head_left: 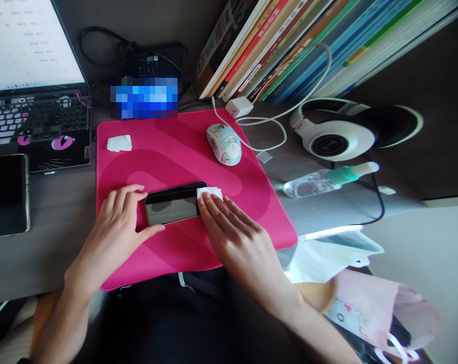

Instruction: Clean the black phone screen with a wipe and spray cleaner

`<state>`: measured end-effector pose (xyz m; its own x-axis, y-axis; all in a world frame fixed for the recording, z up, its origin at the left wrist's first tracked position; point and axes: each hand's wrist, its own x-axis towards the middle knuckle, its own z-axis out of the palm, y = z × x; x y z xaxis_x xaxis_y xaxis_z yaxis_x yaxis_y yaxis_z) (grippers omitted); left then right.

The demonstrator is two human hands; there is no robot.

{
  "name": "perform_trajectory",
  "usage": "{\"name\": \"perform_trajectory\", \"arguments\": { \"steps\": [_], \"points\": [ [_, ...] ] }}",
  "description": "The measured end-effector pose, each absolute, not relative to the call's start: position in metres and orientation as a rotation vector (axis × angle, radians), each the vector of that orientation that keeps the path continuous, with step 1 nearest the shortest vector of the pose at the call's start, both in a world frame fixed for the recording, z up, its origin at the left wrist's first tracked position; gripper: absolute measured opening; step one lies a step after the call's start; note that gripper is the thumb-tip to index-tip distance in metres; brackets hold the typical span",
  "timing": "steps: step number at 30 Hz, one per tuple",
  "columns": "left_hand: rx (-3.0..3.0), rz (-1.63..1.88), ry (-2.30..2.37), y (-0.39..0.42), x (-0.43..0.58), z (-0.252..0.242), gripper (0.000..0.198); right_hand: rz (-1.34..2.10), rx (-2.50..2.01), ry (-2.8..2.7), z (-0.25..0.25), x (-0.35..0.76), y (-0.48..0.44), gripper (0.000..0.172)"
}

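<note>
Our left hand (120, 222) grips one end of the black rectangular phone (171, 208) on the flat pink mat (175, 146); our right hand (238, 230) holds white paper tissue (210, 191) against it. Uneven pressing could make it slip.

On the right, the white headphones (366, 132) are showing a mark like a T on a round black ear cup (329, 146). Near right, the pink bag (373, 298) is showing a little round mark like an O and a heart. Letters are filling the far-left laptop screen (31, 43) and the far books (266, 55), but they are looking too small or blurry to read.
</note>
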<state>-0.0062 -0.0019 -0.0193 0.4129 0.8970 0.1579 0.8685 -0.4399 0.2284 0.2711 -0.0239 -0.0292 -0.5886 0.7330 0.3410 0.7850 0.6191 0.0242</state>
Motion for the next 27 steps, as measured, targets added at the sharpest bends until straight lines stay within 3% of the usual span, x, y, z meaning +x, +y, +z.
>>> {"name": "perform_trajectory", "arguments": {
  "steps": [10, 27],
  "points": [
    [2.554, 0.408, 1.599, -0.002, -0.006, -0.021, 0.067, -0.352, -1.266, -2.541, -0.026, 0.262, -0.039, 0.049],
    [2.476, 0.471, 1.556, 0.001, -0.009, -0.021, 0.069, -0.119, -1.043, -2.534, -0.038, 0.233, -0.033, 0.053]
  ]
}}
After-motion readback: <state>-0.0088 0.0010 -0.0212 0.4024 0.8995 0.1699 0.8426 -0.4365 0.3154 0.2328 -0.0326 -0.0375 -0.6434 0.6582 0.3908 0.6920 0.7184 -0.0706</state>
